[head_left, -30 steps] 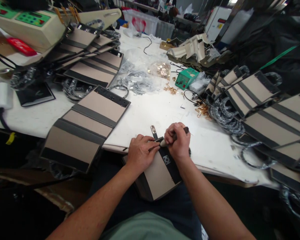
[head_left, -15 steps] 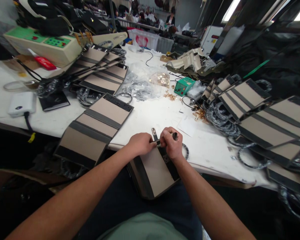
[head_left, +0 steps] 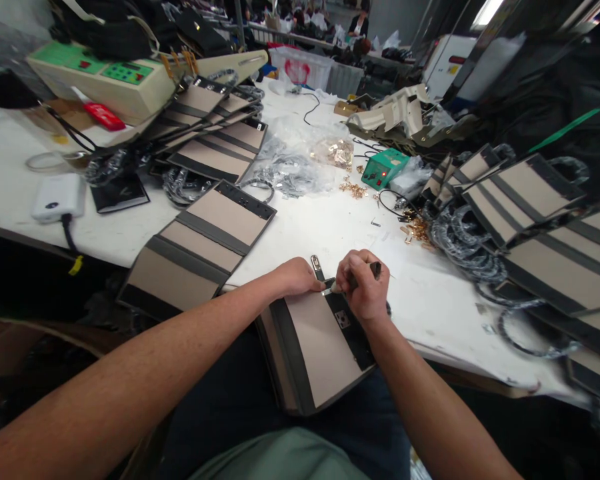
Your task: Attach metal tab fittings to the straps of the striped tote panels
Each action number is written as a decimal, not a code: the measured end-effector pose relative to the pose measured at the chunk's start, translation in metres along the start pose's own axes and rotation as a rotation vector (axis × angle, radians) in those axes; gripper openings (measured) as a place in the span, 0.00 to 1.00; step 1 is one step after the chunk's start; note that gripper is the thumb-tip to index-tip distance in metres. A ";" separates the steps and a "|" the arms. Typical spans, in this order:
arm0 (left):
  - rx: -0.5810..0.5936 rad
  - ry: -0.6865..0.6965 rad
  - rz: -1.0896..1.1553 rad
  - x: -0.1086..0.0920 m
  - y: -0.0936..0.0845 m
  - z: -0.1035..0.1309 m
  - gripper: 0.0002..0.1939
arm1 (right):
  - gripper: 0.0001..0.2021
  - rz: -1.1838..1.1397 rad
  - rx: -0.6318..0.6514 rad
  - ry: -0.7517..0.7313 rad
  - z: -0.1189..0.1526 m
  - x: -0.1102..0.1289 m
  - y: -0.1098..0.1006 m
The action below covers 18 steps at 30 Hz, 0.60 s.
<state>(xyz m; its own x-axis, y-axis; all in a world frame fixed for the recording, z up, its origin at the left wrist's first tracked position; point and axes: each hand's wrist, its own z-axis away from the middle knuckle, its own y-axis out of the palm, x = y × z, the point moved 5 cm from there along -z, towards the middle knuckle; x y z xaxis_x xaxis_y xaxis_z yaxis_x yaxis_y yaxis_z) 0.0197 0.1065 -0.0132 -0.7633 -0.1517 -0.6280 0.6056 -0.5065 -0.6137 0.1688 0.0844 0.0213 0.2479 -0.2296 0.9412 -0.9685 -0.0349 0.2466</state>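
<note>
A beige and dark grey bag panel [head_left: 323,353] rests across the lap and against the table edge. My left hand [head_left: 300,277] is closed on its upper edge, thumb and fingers pressed near a small strap tab with a metal fitting [head_left: 316,267]. My right hand [head_left: 364,285] is wrapped round a dark-handled tool [head_left: 377,269], with the handle end poking out above the fist. The tool points down-left at the panel's dark top strip, close to my left fingertips. Its kind does not show clearly.
Similar panels lie at left [head_left: 200,247] and are stacked at right [head_left: 555,267] with plastic-wrapped handles. Gold fittings [head_left: 355,190] are scattered near a green box [head_left: 384,168]. A white power bank [head_left: 59,198] sits at far left. A person [head_left: 359,25] is in the background.
The view has shifted, so most things appear displaced. My right hand has drawn a little away from my left, uncovering more of the panel's dark strip. Both hands keep their hold.
</note>
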 end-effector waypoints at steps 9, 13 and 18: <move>0.031 0.000 0.016 0.005 0.002 -0.003 0.16 | 0.18 0.033 0.120 -0.053 -0.009 0.023 0.014; 0.033 -0.015 0.016 0.006 0.002 -0.003 0.16 | 0.18 0.094 0.155 0.037 -0.007 0.013 0.015; 0.035 -0.004 0.020 0.007 0.003 -0.003 0.15 | 0.17 0.022 0.101 -0.015 -0.009 0.015 0.011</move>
<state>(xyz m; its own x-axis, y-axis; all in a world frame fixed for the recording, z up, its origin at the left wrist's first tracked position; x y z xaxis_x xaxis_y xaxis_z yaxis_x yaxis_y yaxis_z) 0.0168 0.1064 -0.0205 -0.7517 -0.1653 -0.6385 0.6128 -0.5330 -0.5834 0.1616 0.0890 0.0398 0.2269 -0.2456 0.9424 -0.9714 -0.1271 0.2007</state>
